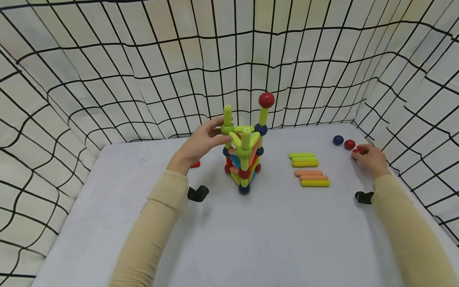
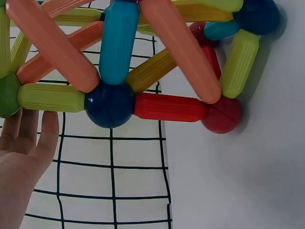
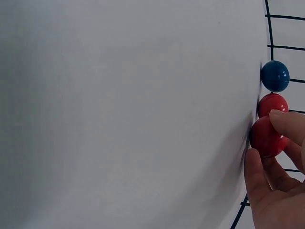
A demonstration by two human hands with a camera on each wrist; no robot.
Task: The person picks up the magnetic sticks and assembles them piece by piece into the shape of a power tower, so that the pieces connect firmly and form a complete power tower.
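Observation:
A tall tower of colored rods and balls stands upright on the table, with three green rods pointing up and a red ball topping one of them. My left hand grips its upper left corner, thumb in front and fingers behind, by a green ball. In the left wrist view, the fingers of that hand touch the tower beside a green rod. Far to the right, my right hand pinches a red ball at the table. Another red ball and a dark blue ball lie beside it.
Green and yellow rods lie in a group right of the tower, with orange and yellow rods in front of them. A small red piece shows beneath the left wrist. Black netting hangs around the table's back and sides.

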